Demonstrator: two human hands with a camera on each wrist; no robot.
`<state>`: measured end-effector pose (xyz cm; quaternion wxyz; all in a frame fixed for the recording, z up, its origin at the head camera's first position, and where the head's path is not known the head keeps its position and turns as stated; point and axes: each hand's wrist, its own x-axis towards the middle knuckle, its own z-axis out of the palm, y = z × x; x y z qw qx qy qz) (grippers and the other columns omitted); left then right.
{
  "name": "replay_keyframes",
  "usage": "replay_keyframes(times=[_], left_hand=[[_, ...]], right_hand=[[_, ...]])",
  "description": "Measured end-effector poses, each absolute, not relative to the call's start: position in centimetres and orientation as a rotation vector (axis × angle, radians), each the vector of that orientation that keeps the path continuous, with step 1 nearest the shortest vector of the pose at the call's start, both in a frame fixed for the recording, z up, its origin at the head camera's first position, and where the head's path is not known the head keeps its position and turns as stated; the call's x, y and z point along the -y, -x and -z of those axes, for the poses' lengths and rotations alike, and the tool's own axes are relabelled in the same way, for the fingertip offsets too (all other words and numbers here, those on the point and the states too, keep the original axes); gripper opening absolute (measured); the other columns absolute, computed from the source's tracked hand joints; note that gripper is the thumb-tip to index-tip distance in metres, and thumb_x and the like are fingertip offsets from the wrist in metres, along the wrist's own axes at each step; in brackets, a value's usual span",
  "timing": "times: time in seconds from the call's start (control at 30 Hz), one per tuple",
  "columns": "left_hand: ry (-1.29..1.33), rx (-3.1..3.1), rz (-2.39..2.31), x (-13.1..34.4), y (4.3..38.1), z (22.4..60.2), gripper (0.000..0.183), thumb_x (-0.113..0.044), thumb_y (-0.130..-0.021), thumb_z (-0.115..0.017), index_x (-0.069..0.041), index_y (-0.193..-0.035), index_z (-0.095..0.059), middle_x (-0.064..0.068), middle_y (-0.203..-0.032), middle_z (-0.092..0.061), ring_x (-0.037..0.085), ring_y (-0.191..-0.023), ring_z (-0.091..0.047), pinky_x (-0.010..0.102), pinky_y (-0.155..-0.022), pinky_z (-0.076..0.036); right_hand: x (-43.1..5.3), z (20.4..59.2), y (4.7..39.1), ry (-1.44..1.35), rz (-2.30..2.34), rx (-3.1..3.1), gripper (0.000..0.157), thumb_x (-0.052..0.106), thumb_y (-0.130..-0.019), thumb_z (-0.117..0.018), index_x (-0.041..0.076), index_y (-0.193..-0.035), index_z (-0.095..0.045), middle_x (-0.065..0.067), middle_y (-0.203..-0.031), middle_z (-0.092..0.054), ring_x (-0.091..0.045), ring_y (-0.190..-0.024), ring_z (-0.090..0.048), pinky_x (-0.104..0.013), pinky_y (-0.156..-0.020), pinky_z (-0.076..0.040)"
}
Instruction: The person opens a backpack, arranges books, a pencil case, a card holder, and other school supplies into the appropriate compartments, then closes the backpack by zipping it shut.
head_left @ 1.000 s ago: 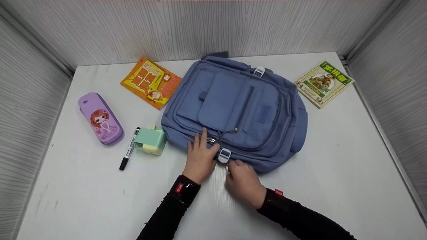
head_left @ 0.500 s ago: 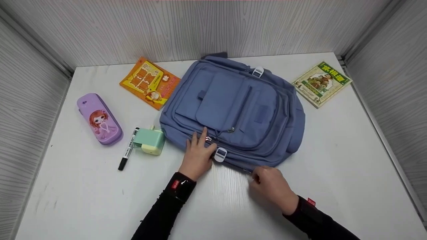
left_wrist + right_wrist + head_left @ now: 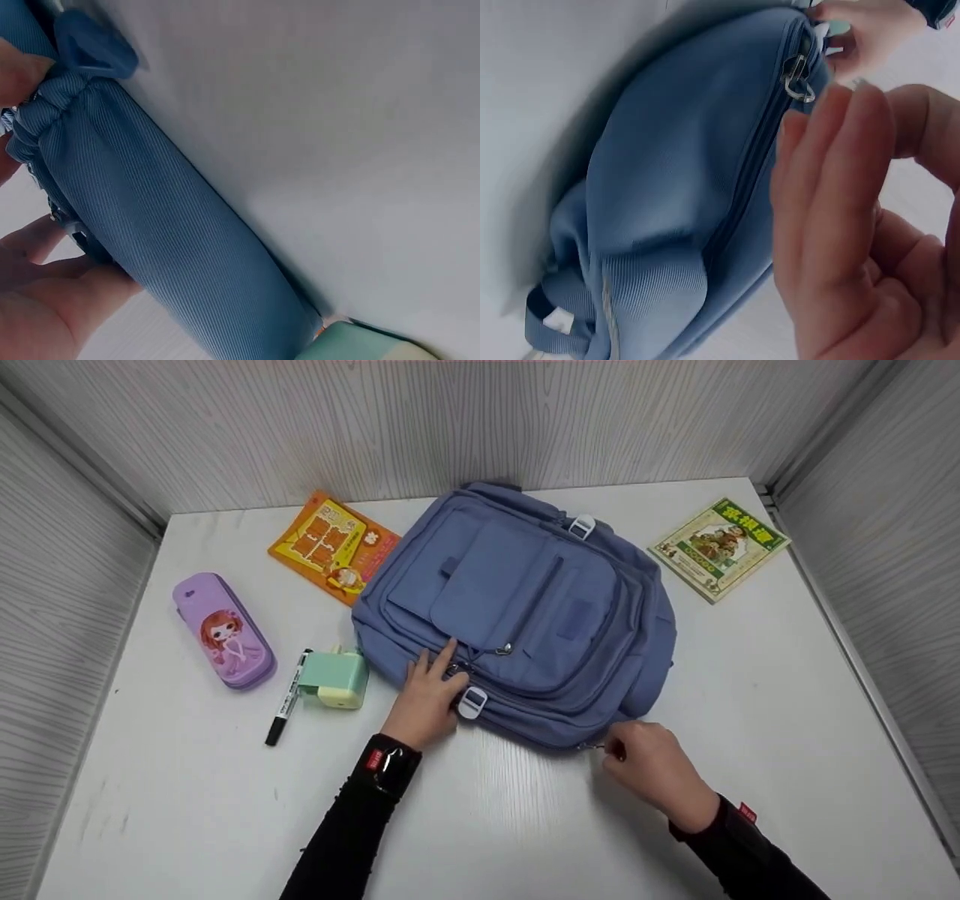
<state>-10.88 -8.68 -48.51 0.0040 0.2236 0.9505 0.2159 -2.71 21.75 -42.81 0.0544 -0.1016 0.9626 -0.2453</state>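
A blue backpack (image 3: 517, 585) lies on its back on the white table (image 3: 480, 825). My left hand (image 3: 424, 701) pinches its near edge beside a pale strap buckle (image 3: 472, 703), other fingers spread over the front. In the left wrist view the fabric bunches between thumb (image 3: 19, 71) and finger. My right hand (image 3: 652, 769), fingers curled, is at the bag's near right corner and holds the zipper pull (image 3: 801, 91); the pull's end is hidden by the fingertips. The zip (image 3: 742, 180) behind the slider looks closed.
Left of the bag are a purple pencil case (image 3: 225, 630), a black-capped marker (image 3: 287, 701) and a green-and-cream pencil sharpener (image 3: 334, 679). An orange book (image 3: 330, 547) lies partly under the bag. A green-and-cream book (image 3: 720, 547) lies at the back right. Grey walls (image 3: 480, 427) enclose the table.
My right hand has moved right along the near edge, drawing the zipper pull from beside the buckle to the corner. The backpack and my left hand have shifted slightly left.
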Motion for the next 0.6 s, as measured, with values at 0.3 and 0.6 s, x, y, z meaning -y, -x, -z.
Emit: replay_keyframes(times=[0.3,0.6], left_hand=[[-0.701,-2.975,-0.707,9.2,11.2,48.6,0.042,0.010,-0.064,-0.070,-0.011,-0.100,-0.063,0.019,-0.161,-0.033,0.067,-0.134,-0.033,0.075,-0.110,-0.026],[-0.685,-2.969,-0.698,9.2,11.3,48.5,0.041,0.009,-0.064,-0.071,-0.011,-0.098,-0.062,0.018,-0.161,-0.033,0.067,-0.134,-0.033,0.075,-0.110,-0.026]], right_hand=[[-24.3,41.3,5.0,0.396,0.715,-2.939,0.015,-0.006,-0.072,-0.062,0.009,-0.068,-0.066,0.002,-0.065,-0.061,-0.008,-0.060,-0.050,-0.022,-0.057,-0.042],[-27.1,39.6,7.6,0.471,0.667,-3.054,0.018,-0.009,-0.075,-0.062,0.007,-0.072,-0.069,-0.003,-0.071,-0.065,-0.012,-0.066,-0.056,-0.027,-0.061,-0.045]])
